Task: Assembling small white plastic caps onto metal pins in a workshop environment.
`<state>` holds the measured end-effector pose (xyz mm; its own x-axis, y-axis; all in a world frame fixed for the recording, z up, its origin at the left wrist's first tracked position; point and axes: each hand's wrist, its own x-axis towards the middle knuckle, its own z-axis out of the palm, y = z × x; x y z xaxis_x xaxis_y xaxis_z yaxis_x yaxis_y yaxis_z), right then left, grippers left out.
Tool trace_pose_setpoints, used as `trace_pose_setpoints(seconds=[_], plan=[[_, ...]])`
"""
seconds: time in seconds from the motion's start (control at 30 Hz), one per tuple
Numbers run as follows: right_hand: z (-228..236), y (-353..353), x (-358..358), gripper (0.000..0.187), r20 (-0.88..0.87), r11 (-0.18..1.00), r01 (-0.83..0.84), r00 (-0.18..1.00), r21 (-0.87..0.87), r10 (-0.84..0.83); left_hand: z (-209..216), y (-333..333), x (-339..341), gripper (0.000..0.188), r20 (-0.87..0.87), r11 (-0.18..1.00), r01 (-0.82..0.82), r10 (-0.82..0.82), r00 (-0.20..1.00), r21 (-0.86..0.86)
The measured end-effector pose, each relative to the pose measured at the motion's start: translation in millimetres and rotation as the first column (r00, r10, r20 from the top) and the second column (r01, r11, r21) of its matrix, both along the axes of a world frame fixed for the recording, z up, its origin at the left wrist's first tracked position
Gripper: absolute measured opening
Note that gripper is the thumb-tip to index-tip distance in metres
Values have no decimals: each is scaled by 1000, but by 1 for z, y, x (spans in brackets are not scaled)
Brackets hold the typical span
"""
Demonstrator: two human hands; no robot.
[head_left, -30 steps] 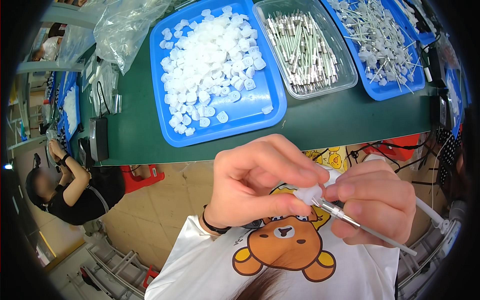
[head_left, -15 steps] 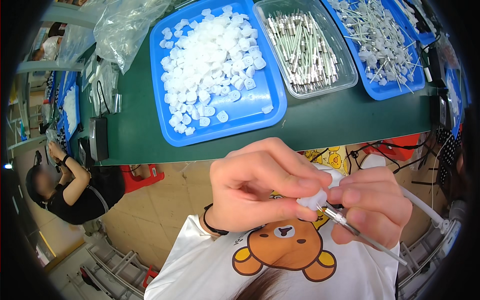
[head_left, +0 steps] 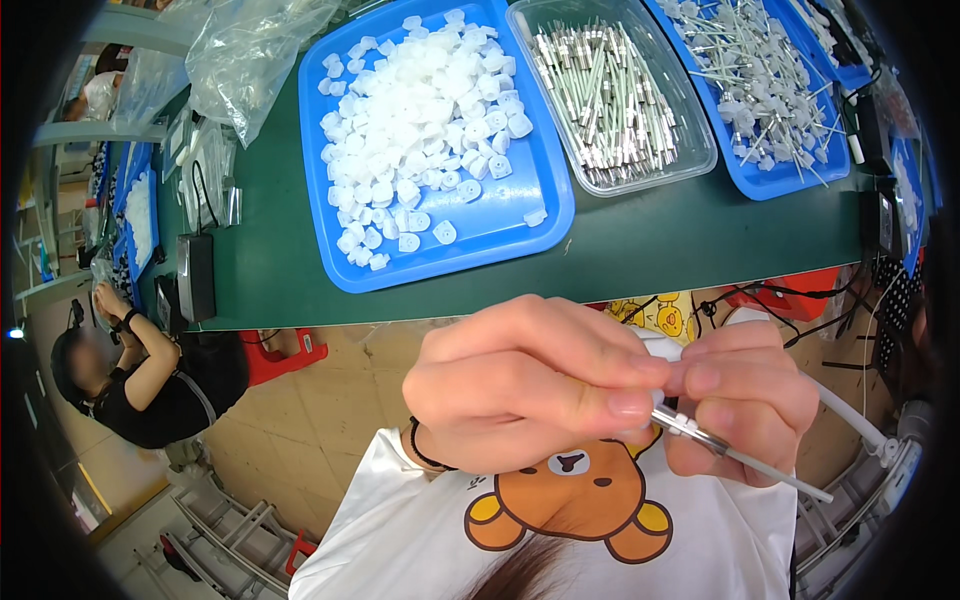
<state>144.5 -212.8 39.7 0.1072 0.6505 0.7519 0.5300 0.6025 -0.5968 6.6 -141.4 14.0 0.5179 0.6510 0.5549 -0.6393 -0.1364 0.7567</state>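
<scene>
In front of my chest, my left hand (head_left: pixel 535 385), with a dark band at its wrist, pinches a small white plastic cap between thumb and fingertips. Only a sliver of that cap shows. My right hand (head_left: pixel 745 405) grips a thin grey-green rod with a silver metal end (head_left: pixel 690 430), its tail slanting down to the right. The rod's metal end meets the cap at my left fingertips; how deep it sits there is hidden. Fingertips of both hands touch.
On the green table (head_left: pixel 260 270), a blue tray (head_left: pixel 440 275) bears many white caps. Beside it are a clear tub (head_left: pixel 655 182) of metal-ended rods and another blue tray (head_left: pixel 770 187) holding capped rods. A black box (head_left: pixel 197 278) stands left; a seated person (head_left: pixel 150 380) is beyond it.
My hands have drawn closer together. The cap, plainly seen before with the metal tip at its edge, is now mostly covered by my left thumb and fingers.
</scene>
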Motion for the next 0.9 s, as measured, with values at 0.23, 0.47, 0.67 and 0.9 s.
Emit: trace_pose_setpoints(seconds=[0.23,0.47,0.67,0.9], plan=[[6,-2,8,31,143,987,-73,985,-143,94,3,1,-1,15,-84,980,-136,149,985,148],[9,2,8,26,73,977,-63,994,-205,80,6,-1,1,23,-116,955,-189,219,969,231],[0,6,8,20,-66,978,-63,997,-200,50,0,6,4,26,-117,927,-211,257,959,311],[-5,2,0,9,-663,894,-222,741,-389,-105,11,-1,3,35,-333,898,-285,396,856,335]])
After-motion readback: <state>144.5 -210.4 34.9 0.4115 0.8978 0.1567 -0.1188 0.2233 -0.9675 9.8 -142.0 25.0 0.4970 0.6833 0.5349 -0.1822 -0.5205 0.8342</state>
